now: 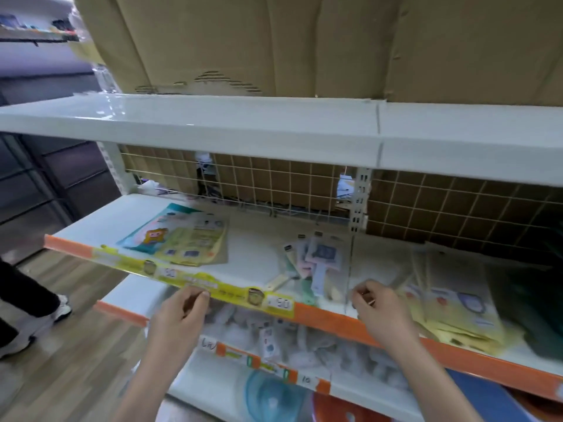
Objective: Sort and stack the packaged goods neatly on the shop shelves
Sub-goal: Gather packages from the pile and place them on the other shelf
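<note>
Packets point(307, 263) lie behind a clear divider point(350, 269); left hand point(182, 312) and right hand point(380, 309) loosely curled, holding nothing.

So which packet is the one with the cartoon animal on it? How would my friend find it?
Find the middle shelf, the one with the orange and yellow front strip. Go to its left end, where flat packets lie in a small stack. The teal packet at the far left shows an orange cartoon figure; the yellow packet overlapping it shows none.
</note>
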